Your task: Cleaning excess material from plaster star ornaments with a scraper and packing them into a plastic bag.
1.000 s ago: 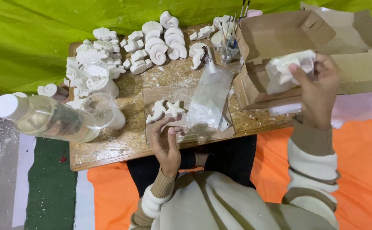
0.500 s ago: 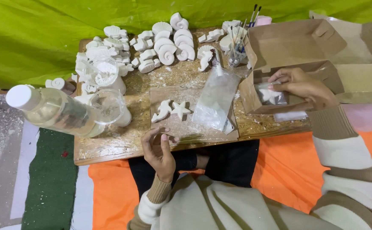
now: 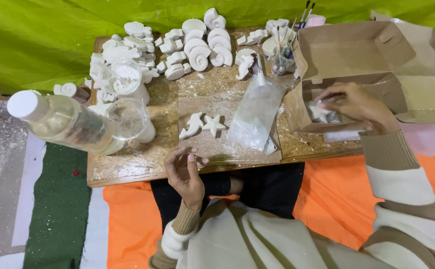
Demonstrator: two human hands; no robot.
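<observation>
My right hand (image 3: 353,102) reaches into an open brown cardboard box (image 3: 357,55) at the right of the wooden board (image 3: 143,162). Its fingers rest on a white plaster piece (image 3: 319,112) inside the box; whether they grip it is unclear. My left hand (image 3: 183,170) hovers at the board's near edge, fingers loosely curled and holding nothing. Just beyond it, a white seahorse cast (image 3: 193,125) and a white starfish cast (image 3: 213,124) lie on a dusty brown sheet (image 3: 212,144). A clear plastic bag of white powder (image 3: 255,115) lies beside them.
Many white shell-shaped casts (image 3: 200,47) crowd the board's far side. A clear bottle with a white cap (image 3: 63,121) and a clear cup (image 3: 128,117) stand at the left. A jar of brushes (image 3: 283,59) stands by the box. Green cloth hangs behind; orange cloth covers the floor.
My right hand, which held a white plaster piece up in front of the box, has lowered it into the box. My left hand drew back slightly toward the board's near edge.
</observation>
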